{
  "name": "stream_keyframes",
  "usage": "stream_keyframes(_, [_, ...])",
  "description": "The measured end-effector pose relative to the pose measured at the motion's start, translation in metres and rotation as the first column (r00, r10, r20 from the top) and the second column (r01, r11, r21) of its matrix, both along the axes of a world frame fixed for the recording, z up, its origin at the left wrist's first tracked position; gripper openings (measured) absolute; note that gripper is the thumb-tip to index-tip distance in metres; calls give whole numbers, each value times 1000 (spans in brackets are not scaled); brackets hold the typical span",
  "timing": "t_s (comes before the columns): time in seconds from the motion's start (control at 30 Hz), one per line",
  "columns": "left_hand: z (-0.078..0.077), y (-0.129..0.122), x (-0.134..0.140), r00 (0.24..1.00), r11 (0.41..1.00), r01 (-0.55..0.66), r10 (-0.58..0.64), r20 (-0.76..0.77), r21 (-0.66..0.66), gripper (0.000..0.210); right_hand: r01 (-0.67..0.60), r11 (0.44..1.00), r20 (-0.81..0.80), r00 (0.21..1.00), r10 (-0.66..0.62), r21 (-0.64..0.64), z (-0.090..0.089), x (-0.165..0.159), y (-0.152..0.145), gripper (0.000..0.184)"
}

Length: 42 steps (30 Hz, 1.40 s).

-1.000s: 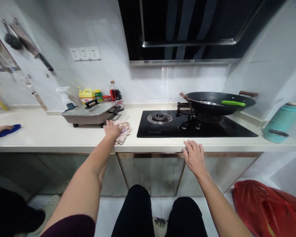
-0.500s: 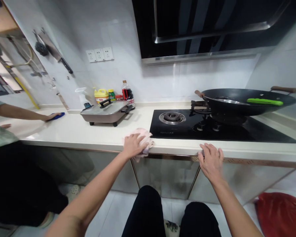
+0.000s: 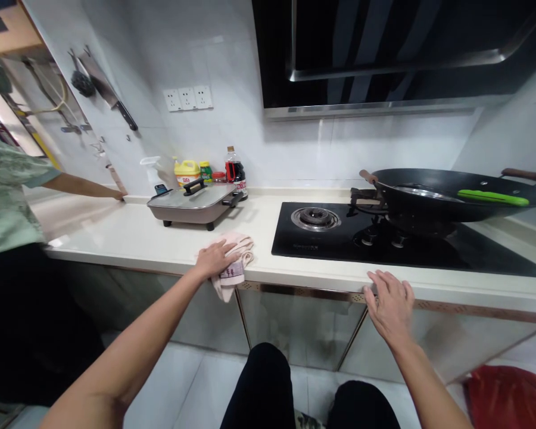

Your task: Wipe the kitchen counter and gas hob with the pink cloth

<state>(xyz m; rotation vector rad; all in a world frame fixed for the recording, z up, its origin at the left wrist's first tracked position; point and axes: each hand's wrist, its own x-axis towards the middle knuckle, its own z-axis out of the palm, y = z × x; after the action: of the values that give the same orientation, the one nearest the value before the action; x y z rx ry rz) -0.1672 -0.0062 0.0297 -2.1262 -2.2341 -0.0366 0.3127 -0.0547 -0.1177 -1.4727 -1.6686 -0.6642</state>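
Note:
My left hand (image 3: 215, 260) presses down on a pale pink cloth (image 3: 237, 249) at the front of the white countertop (image 3: 152, 247). Part of the cloth, with a purple patterned patch, hangs over the counter's edge. My right hand (image 3: 389, 304) rests with its fingertips on the front edge, just below the black gas stove (image 3: 330, 244); its fingers are spread and it holds nothing. Behind the cloth stands a lidded electric pan (image 3: 192, 205) on short feet.
A big wok (image 3: 429, 202) with a green-handled utensil (image 3: 494, 196) sits on the right burner. Bottles, including a dark sauce bottle (image 3: 236, 176) and a yellow jug (image 3: 187, 171), line the wall. At the left, another person's arm (image 3: 87, 187) reaches over the counter. The range hood (image 3: 384, 53) hangs above.
My left hand and the pink cloth have slid left, away from the stove. My right hand stays at the edge. The other person's hand has reached farther toward the wall corner.

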Motion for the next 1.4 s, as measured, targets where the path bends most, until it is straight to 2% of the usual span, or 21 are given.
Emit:
stream_keyframes(0.1, [6, 14, -15, 1000, 997, 9, -9, -3, -77, 76, -26, 1000, 6, 1000, 26, 5, 0, 10, 2, 37])
stream_keyframes(0.17, [5, 25, -18, 999, 996, 44, -44, 2, -75, 72, -49, 999, 17, 999, 50, -11, 2, 21, 4, 37])
stream_keyframes(0.27, [-3, 43, -18, 997, 996, 83, -83, 5, -15, 60, -48, 999, 17, 999, 49, -13, 3, 31, 11, 39])
stream_keyframes(0.4, [-12, 74, -12, 994, 988, 97, -101, 30, 118, 52, 36, 997, -33, 999, -34, 72, 0, 23, 24, 40])
stream_keyframes(0.53, [-12, 119, 0, 998, 987, 33, -43, 56, 156, 49, 89, 980, -57, 995, -80, 178, -3, 13, 32, 39])
stream_keyframes(0.67, [-8, 170, 10, 998, 991, -27, 18, 68, 134, 52, 65, 969, -9, 998, -64, 240, -2, 17, 35, 37])
stream_keyframes(0.93, [-10, 266, 23, 993, 992, -46, 33, 114, 114, 62, -6, 941, 74, 997, -21, 339, -9, 30, 41, 28])
stream_keyframes(1.03, [-9, 301, 37, 991, 993, -53, 40, 124, 102, 64, -32, 913, 110, 994, -14, 406, -10, 34, 42, 31])
stream_keyframes(1.13, [-7, 330, 54, 988, 995, -79, 69, 137, 67, 67, -47, 911, 156, 988, -19, 409, -10, 39, 42, 38])
stream_keyframes(1.27, [-4, 344, 77, 987, 998, -63, 59, 147, 21, 70, -72, 908, 203, 979, -15, 413, -16, 43, 44, 43])
stream_keyframes(1.33, [-5, 338, 87, 989, 999, -28, 25, 145, 20, 70, -47, 897, 141, 990, -18, 439, -23, 44, 47, 39])
stream_keyframes(1.4, [-7, 325, 96, 989, 1000, 16, -19, 143, 22, 68, -4, 915, 22, 1000, -5, 404, -30, 44, 49, 33])
